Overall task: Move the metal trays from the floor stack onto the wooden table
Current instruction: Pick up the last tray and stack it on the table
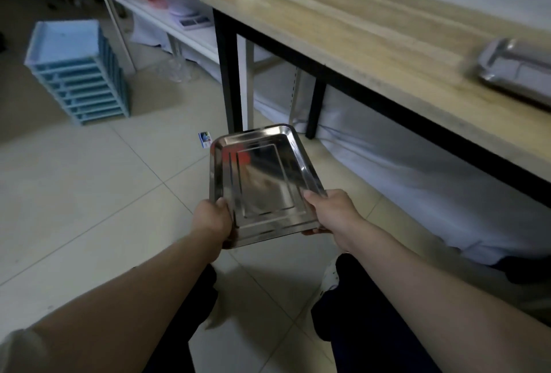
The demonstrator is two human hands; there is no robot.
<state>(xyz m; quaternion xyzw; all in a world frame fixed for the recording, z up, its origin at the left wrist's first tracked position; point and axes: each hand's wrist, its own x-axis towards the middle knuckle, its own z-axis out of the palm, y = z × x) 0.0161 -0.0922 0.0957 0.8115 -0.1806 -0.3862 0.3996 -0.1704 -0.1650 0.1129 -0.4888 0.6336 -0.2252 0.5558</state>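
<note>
I hold a shiny rectangular metal tray [262, 181] in the air over the tiled floor, tilted slightly away from me. My left hand [211, 219] grips its near left corner and my right hand [331, 214] grips its near right corner. The wooden table [351, 26] with black legs stands ahead and to the right, its top higher than the tray. Another metal tray [515, 68] lies on the table at the far right edge of the view. The floor stack is not in view.
A stack of blue plastic trays [80, 80] stands on the floor at the left. A white low shelf [167, 20] with a scale and small items runs behind it. A small card [205, 139] lies on the tiles. My legs and shoes are below the tray.
</note>
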